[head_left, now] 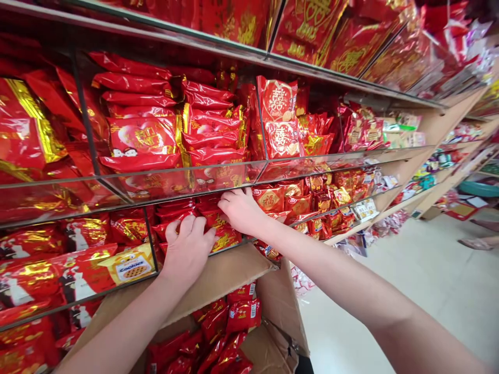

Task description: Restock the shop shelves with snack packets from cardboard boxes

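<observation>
Both hands reach into a lower shelf compartment of red packets (224,234). My left hand (187,246) rests over the compartment's front edge, its fingers curled down among the packets; what they grip, if anything, is hidden. To its right, my right hand (242,210) bends its fingers over the back of the same packets, with the fingertips partly out of sight. Below the hands stands an open cardboard box (288,311) holding several loose red packets (244,314).
A clear shelf divider (151,236) stands left of my left hand. A transparent ledge (195,179) of the upper shelf (390,155) runs just above the hands. Red and gold packets (144,137) fill that shelf. A person's foot (475,243) shows at the far right on the pale floor (409,280).
</observation>
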`<action>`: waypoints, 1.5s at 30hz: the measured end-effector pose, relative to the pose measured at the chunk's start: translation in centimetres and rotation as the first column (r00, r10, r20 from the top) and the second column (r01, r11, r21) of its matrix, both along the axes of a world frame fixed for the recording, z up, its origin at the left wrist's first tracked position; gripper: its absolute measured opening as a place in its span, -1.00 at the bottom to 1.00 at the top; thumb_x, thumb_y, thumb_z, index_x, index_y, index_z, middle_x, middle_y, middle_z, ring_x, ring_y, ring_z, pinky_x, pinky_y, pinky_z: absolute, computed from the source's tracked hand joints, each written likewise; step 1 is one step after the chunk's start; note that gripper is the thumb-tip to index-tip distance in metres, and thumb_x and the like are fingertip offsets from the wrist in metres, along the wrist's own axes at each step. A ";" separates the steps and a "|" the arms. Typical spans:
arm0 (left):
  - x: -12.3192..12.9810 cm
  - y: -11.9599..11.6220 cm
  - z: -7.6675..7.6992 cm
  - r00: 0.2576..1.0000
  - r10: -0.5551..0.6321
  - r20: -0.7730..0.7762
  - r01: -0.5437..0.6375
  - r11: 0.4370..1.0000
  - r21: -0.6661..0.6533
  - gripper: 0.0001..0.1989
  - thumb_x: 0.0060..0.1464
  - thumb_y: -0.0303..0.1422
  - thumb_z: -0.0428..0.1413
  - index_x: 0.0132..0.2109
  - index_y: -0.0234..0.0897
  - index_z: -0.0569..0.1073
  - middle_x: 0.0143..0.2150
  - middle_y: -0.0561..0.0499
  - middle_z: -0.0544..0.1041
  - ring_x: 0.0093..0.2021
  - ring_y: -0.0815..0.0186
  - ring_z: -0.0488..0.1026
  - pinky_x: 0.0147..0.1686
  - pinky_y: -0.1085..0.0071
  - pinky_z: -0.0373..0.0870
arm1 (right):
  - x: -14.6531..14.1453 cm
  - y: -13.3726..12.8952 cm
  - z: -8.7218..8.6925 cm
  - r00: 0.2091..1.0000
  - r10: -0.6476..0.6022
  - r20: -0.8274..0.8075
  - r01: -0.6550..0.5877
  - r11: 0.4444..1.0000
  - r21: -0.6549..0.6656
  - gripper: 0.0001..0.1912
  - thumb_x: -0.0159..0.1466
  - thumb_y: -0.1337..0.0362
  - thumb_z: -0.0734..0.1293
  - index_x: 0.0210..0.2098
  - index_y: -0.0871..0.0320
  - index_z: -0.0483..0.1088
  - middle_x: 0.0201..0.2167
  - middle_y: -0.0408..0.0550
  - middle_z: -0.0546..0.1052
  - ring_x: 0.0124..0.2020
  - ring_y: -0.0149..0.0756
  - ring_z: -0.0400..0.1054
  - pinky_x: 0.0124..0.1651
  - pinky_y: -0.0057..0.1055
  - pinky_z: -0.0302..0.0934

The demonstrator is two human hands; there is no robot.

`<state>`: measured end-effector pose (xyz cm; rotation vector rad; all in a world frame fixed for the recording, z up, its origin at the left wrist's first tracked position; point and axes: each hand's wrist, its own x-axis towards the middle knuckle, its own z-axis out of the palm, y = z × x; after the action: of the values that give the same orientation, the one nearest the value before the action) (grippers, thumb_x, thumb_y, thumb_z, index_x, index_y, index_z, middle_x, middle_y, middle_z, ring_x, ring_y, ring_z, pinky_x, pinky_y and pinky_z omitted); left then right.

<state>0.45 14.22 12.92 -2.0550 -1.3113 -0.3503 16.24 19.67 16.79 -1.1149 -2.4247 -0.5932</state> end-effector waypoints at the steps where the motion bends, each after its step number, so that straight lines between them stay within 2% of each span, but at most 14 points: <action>1: -0.2 0.0 0.1 1.000 -0.001 -0.003 0.002 1.000 0.001 -0.78 0.13 -0.30 -0.03 -0.22 -0.17 0.51 -0.17 -0.12 0.42 -0.04 0.03 0.22 -0.09 0.05 0.07 | -0.1 -0.1 0.1 1.000 -0.015 -0.011 0.015 1.000 0.000 -0.82 0.25 0.35 0.18 -0.32 0.22 0.41 -0.26 0.03 0.46 -0.09 -0.08 0.17 -0.06 -0.11 0.00; 7: -0.6 0.3 0.5 0.999 -0.035 -0.024 0.034 0.999 -0.026 -0.78 0.14 -0.29 -0.02 -0.28 -0.20 0.51 -0.22 -0.11 0.44 -0.04 0.03 0.24 -0.10 0.06 0.13 | -0.4 -0.9 0.3 0.997 -0.070 -0.022 0.070 0.997 -0.017 -0.77 0.24 0.39 0.15 -0.38 0.20 0.45 -0.34 0.01 0.49 -0.18 -0.11 0.23 -0.06 -0.09 -0.03; 12: -0.6 0.5 0.7 0.997 -0.069 -0.020 0.069 0.998 -0.015 -0.76 0.12 -0.32 -0.01 -0.11 -0.30 0.44 0.00 -0.20 0.39 0.06 -0.01 0.21 -0.02 0.07 0.14 | -0.9 -0.6 -0.4 0.995 -0.090 -0.038 0.090 0.996 -0.002 -0.77 0.24 0.41 0.15 -0.38 0.22 0.43 -0.37 0.01 0.50 -0.22 -0.14 0.25 -0.03 -0.11 -0.06; 16: -0.9 0.7 1.0 0.995 -0.098 -0.021 0.098 0.995 -0.019 -0.79 0.09 -0.29 0.02 -0.20 -0.31 0.44 -0.07 -0.21 0.42 -0.01 0.00 0.29 -0.06 0.08 0.21 | -0.8 -0.8 -0.7 0.993 -0.116 -0.028 0.116 0.993 0.002 -0.79 0.26 0.41 0.14 -0.32 0.23 0.40 -0.32 0.02 0.50 -0.19 -0.16 0.23 0.02 -0.13 -0.10; 22: -2.0 0.8 0.9 0.992 -0.128 0.017 0.128 0.992 0.021 -0.71 0.01 -0.18 0.08 -0.21 -0.31 0.44 0.05 -0.29 0.35 0.07 -0.09 0.23 0.00 0.00 0.17 | -0.3 -1.3 -0.3 0.995 -0.094 0.038 0.093 0.995 0.036 -0.77 0.27 0.41 0.12 -0.32 0.25 0.40 -0.32 0.06 0.49 -0.18 -0.12 0.21 -0.15 -0.23 0.00; 25: -2.4 1.1 0.7 0.990 -0.139 0.031 0.138 0.990 0.028 -0.66 0.03 -0.21 0.07 -0.11 -0.35 0.42 0.09 -0.32 0.32 0.12 -0.11 0.17 0.05 -0.04 0.11 | -0.6 -0.9 -0.1 0.992 -0.124 0.016 0.124 0.992 0.004 -0.77 0.26 0.41 0.13 -0.35 0.23 0.41 -0.36 0.05 0.50 -0.19 -0.13 0.23 -0.14 -0.24 0.02; 28: -2.3 1.3 0.6 0.990 -0.135 0.046 0.134 0.991 0.021 -0.56 0.07 -0.25 0.04 0.04 -0.42 0.33 0.10 -0.33 0.33 0.12 -0.08 0.20 0.08 -0.05 0.09 | -1.0 -0.5 0.0 0.981 -0.187 -0.043 0.186 0.982 -0.029 -0.78 0.24 0.42 0.14 -0.37 0.21 0.42 -0.41 0.03 0.51 -0.24 -0.14 0.27 -0.17 -0.24 0.04; 31: -2.1 1.3 0.5 0.990 -0.126 0.056 0.126 0.992 0.014 -0.53 0.08 -0.26 0.01 0.09 -0.43 0.29 0.13 -0.35 0.31 0.11 -0.09 0.21 0.09 -0.08 0.06 | -1.2 -0.6 -0.1 0.980 -0.192 -0.046 0.191 0.981 -0.031 -0.77 0.25 0.42 0.13 -0.35 0.22 0.42 -0.40 0.04 0.50 -0.24 -0.14 0.26 -0.20 -0.25 0.05; 34: -2.0 1.0 0.3 0.991 -0.123 0.061 0.123 0.992 0.009 -0.51 0.09 -0.25 -0.01 0.12 -0.44 0.27 0.21 -0.35 0.23 0.16 -0.13 0.15 0.09 -0.13 0.02 | -1.2 -1.5 -0.4 0.986 -0.158 -0.047 0.158 0.987 0.000 -0.78 0.26 0.41 0.13 -0.31 0.23 0.41 -0.29 0.06 0.48 -0.19 -0.14 0.21 -0.21 -0.27 0.06; 37: -2.0 1.0 0.3 0.990 -0.124 0.066 0.124 0.992 0.002 -0.52 0.11 -0.25 -0.04 0.13 -0.42 0.27 0.23 -0.33 0.21 0.19 -0.15 0.11 0.10 -0.21 -0.05 | -0.8 -3.3 -1.0 0.986 -0.096 -0.135 0.103 0.993 0.048 -0.79 0.28 0.38 0.13 -0.27 0.24 0.39 -0.16 0.07 0.43 -0.15 -0.15 0.16 -0.19 -0.26 0.07; 40: -2.0 1.3 0.6 0.987 -0.140 0.083 0.141 0.990 0.004 -0.54 0.11 -0.25 -0.05 0.11 -0.37 0.30 0.22 -0.36 0.21 0.21 -0.17 0.09 0.10 -0.23 -0.07 | -0.4 -6.3 -2.1 0.972 0.072 -0.222 -0.061 0.997 0.056 -0.82 0.27 0.36 0.16 -0.29 0.22 0.40 -0.15 0.03 0.42 -0.16 -0.22 0.15 -0.17 -0.30 0.10; 43: -2.0 1.3 1.3 0.976 -0.190 0.103 0.189 0.982 0.019 -0.57 0.10 -0.26 -0.02 0.10 -0.33 0.32 0.22 -0.40 0.19 0.22 -0.17 0.07 0.10 -0.23 -0.07 | -0.1 -10.4 -4.5 0.930 0.255 -0.266 -0.251 0.967 0.050 -0.83 0.24 0.38 0.18 -0.34 0.22 0.41 -0.25 -0.02 0.46 -0.23 -0.29 0.18 -0.19 -0.37 0.14; 45: -2.1 0.6 1.6 0.967 -0.223 0.122 0.218 0.974 0.055 -0.59 0.09 -0.30 0.01 0.08 -0.34 0.35 0.23 -0.42 0.17 0.23 -0.18 0.06 0.10 -0.23 -0.05 | -0.3 -13.0 -7.5 0.889 0.361 -0.281 -0.373 0.928 0.010 -0.84 0.23 0.34 0.19 -0.31 0.19 0.40 -0.29 -0.08 0.48 -0.29 -0.34 0.21 -0.23 -0.42 0.17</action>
<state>-1.67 14.84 14.52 -2.1786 -1.1388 -0.6121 15.96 6.65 9.25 -0.6692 -2.3203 -0.2412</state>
